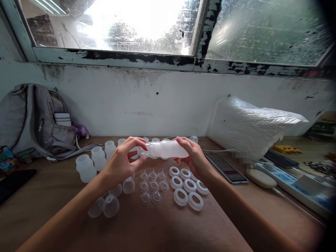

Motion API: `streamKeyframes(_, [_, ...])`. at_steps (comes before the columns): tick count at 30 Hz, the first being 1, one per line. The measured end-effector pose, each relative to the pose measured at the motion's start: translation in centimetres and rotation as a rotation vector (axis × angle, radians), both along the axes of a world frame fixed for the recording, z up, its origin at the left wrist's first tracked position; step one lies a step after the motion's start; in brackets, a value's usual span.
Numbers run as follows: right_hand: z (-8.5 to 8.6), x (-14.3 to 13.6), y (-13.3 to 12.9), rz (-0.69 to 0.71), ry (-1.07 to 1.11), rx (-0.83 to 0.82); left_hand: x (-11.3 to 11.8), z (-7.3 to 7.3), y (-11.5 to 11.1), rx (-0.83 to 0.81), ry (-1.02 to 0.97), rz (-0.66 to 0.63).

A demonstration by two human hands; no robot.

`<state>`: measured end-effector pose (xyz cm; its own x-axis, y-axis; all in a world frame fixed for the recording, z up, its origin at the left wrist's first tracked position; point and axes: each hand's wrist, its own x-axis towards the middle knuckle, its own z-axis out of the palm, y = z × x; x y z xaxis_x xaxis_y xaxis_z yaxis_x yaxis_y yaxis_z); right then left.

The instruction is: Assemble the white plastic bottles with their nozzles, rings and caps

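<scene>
Currently, the left hand (128, 154) grips a clear domed plastic cap (144, 150) meeting the frosted white plastic bottle (173, 149) that the right hand (193, 154) grasps above the brown tabletop (168, 232); white translucent rings (195, 208), transparent teats (154, 186) and uncapped frosted bottles (85, 169) lie apparently unassembled.

bottle (172, 149): frosted plastic, matt, smooth. cap (151, 149): clear plastic, glossy. teats (145, 199): clear, shiny. rings (181, 203): milky plastic, smooth. backpack (14, 108): matt cloth. pouch (249, 126): wrinkled glossy plastic. tabletop (136, 231) shows a faint sheen. window frame (147, 57): paint flakes, rough.

Left grip (124, 156), right grip (194, 156) bare, slim-fingered; 2 slender forearms (70, 207), likewise bare.
</scene>
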<state>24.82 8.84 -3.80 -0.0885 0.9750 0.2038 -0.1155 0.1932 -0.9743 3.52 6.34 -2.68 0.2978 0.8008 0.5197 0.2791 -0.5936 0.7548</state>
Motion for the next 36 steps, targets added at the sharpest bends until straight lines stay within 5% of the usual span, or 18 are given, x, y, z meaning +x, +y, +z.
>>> streamKeyframes(20, [-0.5, -0.6, -0.1, -0.025, 0.008, -0.014, 0.3, -0.2, 0.2, -0.141, -0.056, -0.011])
streamKeyframes(26, [-1.4, -2.5, -1.8, -0.017, 0.014, -0.004, 1.4, -0.3, -0.8, -0.346, -0.379, 0.032])
streamKeyframes(32, [-4.4, -5.8, -4.8, -0.102, 0.166, -0.010, 2.6, 1.8, -3.8, -0.214, -0.269, 0.053])
streamKeyframes(36, [-4.1, -6.3, -5.7, -0.147, 0.166, 0.028, 2.1, 2.7, -4.4, -0.195, -0.217, 0.023])
